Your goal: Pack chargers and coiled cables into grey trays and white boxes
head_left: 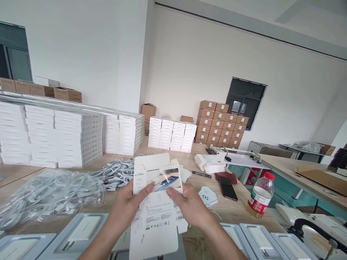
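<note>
"Gripped between both hands, left [132,202] and right [191,206], thumbs pressed on its printed face: the white carton [155,224], up over the wooden table [114,160]!"

"And around it?"

"Bundled cables [116,175] behind, to the left; a black marker [202,174] and a red-capped bottle [260,195] to the right!"

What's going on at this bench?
Both hands, left and right, hold a flat, unfolded printed carton over the table. Trays with white blocks sit nearby. Cables lie to the left, a phone and bottle to the right.
</note>
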`<control>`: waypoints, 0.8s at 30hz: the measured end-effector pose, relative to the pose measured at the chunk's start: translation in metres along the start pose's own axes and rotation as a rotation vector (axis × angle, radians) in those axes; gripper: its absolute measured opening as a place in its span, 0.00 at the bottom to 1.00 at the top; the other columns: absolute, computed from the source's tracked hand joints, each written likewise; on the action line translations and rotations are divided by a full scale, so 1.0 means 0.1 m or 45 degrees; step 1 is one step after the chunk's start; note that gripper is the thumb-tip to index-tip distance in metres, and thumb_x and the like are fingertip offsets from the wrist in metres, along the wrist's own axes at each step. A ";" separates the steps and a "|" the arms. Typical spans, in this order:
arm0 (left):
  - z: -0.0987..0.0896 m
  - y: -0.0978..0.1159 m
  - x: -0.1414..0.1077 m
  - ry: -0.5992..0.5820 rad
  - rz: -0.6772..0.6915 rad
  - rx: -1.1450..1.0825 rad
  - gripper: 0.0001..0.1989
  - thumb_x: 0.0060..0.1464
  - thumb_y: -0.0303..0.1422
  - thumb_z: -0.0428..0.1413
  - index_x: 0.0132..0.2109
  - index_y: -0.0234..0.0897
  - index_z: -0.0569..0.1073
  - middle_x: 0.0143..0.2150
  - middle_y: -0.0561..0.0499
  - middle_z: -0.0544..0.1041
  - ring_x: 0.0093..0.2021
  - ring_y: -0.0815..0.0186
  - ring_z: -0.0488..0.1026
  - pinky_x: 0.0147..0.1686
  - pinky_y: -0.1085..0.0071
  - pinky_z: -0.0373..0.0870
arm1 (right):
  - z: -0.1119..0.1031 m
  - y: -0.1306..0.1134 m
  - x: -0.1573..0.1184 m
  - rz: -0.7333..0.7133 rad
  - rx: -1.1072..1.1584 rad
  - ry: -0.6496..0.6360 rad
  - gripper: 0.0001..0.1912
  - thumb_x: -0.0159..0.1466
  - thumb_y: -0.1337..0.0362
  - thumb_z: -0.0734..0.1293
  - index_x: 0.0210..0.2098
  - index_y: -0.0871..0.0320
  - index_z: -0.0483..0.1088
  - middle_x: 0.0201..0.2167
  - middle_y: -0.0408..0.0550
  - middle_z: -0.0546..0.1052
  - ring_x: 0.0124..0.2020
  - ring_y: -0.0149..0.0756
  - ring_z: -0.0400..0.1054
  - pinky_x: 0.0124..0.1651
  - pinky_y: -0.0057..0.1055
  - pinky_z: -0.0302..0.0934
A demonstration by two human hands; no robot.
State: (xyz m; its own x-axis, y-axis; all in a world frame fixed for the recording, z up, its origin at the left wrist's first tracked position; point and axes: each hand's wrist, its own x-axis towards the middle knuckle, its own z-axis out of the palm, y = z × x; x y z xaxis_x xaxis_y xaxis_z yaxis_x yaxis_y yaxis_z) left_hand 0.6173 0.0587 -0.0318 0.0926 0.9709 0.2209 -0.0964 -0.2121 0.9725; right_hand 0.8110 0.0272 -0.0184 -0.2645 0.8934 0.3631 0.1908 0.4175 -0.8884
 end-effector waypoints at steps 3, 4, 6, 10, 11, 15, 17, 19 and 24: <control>0.04 0.07 -0.03 0.195 0.105 -0.073 0.47 0.42 0.47 0.68 0.65 0.44 0.58 0.43 0.45 0.82 0.39 0.51 0.80 0.30 0.64 0.76 | 0.03 0.04 0.01 0.019 0.095 -0.007 0.23 0.67 0.46 0.61 0.49 0.55 0.75 0.41 0.48 0.80 0.44 0.44 0.72 0.47 0.38 0.65; 0.05 0.09 -0.04 0.239 0.136 -0.120 0.50 0.41 0.46 0.68 0.67 0.46 0.53 0.44 0.45 0.82 0.39 0.52 0.80 0.30 0.65 0.76 | 0.03 0.05 0.02 0.033 0.117 0.033 0.23 0.67 0.46 0.61 0.50 0.55 0.74 0.43 0.48 0.79 0.45 0.44 0.72 0.48 0.38 0.65; 0.09 0.13 -0.07 0.247 0.177 -0.172 0.52 0.41 0.46 0.69 0.68 0.48 0.51 0.46 0.45 0.81 0.38 0.53 0.80 0.29 0.66 0.76 | 0.01 0.08 0.04 0.066 0.188 0.152 0.24 0.67 0.46 0.62 0.56 0.52 0.69 0.46 0.48 0.78 0.46 0.42 0.71 0.49 0.37 0.64; 0.10 0.11 -0.10 0.075 0.182 -0.157 0.43 0.45 0.46 0.67 0.65 0.45 0.58 0.43 0.44 0.82 0.31 0.58 0.78 0.25 0.70 0.73 | -0.06 0.11 0.06 0.051 0.446 0.155 0.36 0.64 0.50 0.67 0.67 0.46 0.51 0.50 0.48 0.75 0.44 0.39 0.72 0.47 0.35 0.65; 0.09 0.10 -0.10 0.038 0.183 -0.167 0.41 0.46 0.46 0.66 0.64 0.45 0.59 0.42 0.45 0.82 0.30 0.59 0.78 0.25 0.71 0.71 | -0.07 0.11 0.06 0.040 0.488 0.118 0.38 0.63 0.51 0.69 0.67 0.46 0.49 0.51 0.48 0.75 0.43 0.39 0.72 0.46 0.36 0.65; 0.00 0.03 -0.06 -0.014 0.155 -0.239 0.33 0.49 0.45 0.64 0.59 0.44 0.65 0.35 0.51 0.80 0.26 0.63 0.74 0.24 0.73 0.69 | -0.07 0.10 0.05 0.038 0.530 0.041 0.38 0.60 0.53 0.72 0.65 0.44 0.54 0.48 0.46 0.75 0.39 0.37 0.72 0.42 0.34 0.65; -0.04 0.03 -0.04 -0.031 0.111 -0.301 0.29 0.50 0.44 0.63 0.57 0.44 0.68 0.33 0.52 0.79 0.25 0.65 0.73 0.26 0.73 0.68 | -0.05 0.12 0.05 0.027 0.501 0.033 0.30 0.60 0.52 0.72 0.59 0.46 0.62 0.39 0.42 0.76 0.31 0.33 0.70 0.35 0.30 0.63; -0.06 0.04 -0.04 -0.058 0.068 -0.361 0.26 0.50 0.43 0.63 0.55 0.44 0.69 0.31 0.54 0.78 0.23 0.67 0.72 0.26 0.74 0.67 | -0.04 0.14 0.06 0.013 0.411 0.079 0.20 0.63 0.49 0.68 0.49 0.52 0.70 0.27 0.39 0.73 0.23 0.29 0.64 0.28 0.27 0.60; -0.04 0.05 -0.08 -0.187 0.028 -0.409 0.24 0.48 0.42 0.64 0.52 0.44 0.72 0.28 0.55 0.76 0.24 0.67 0.71 0.25 0.75 0.65 | -0.12 0.18 0.12 0.011 0.293 0.335 0.22 0.63 0.44 0.65 0.43 0.56 0.72 0.17 0.35 0.65 0.17 0.28 0.57 0.21 0.25 0.51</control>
State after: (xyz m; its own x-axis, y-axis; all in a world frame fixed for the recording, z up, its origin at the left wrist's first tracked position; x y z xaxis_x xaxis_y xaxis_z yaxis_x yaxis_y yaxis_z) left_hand 0.6119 0.0505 -0.0285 0.2259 0.9352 0.2728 -0.4046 -0.1647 0.8996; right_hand 0.8229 0.0474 -0.0262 -0.0055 0.9213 0.3888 -0.0341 0.3884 -0.9209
